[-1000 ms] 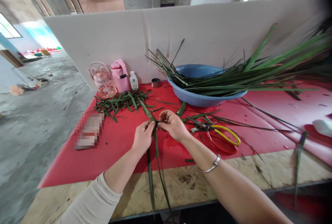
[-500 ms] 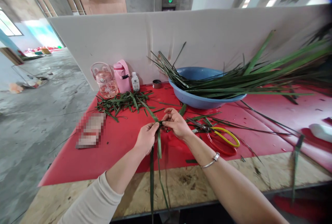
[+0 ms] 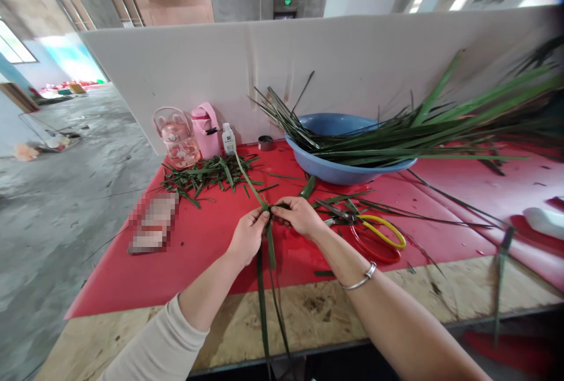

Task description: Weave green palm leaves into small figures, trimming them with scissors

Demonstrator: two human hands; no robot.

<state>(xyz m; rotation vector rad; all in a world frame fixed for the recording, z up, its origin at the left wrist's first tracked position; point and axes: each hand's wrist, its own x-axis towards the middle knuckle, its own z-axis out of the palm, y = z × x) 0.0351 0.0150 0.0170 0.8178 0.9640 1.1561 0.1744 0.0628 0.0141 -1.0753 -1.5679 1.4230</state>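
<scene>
Between thumb and fingers, my left hand (image 3: 250, 233) pinches several green leaf strips (image 3: 271, 249). Some of their ends hang down past the table's front edge, and one pale strip sticks up and away toward the bottles. My right hand (image 3: 298, 216) is closed at the same spot, thumb and forefinger pinching the strips where they cross. Fingers cover most of the crossing, so its shape is hidden. Just right of my right hand lie scissors (image 3: 352, 219) with one yellow and one red handle, on top of loose strips.
Long green leaves overhang a blue basin (image 3: 352, 175) at the back. Cut leaf scraps (image 3: 207, 178) lie left of it, before a pink bottle (image 3: 206, 134), a clear pink bottle (image 3: 178, 143) and a small white bottle (image 3: 228, 140). A blurred flat object (image 3: 154, 222) lies at left.
My right hand's fingers have lowered and closed in on the strips beside my left thumb. The pale strip now points up more steeply, and the hanging ends have swung slightly.
</scene>
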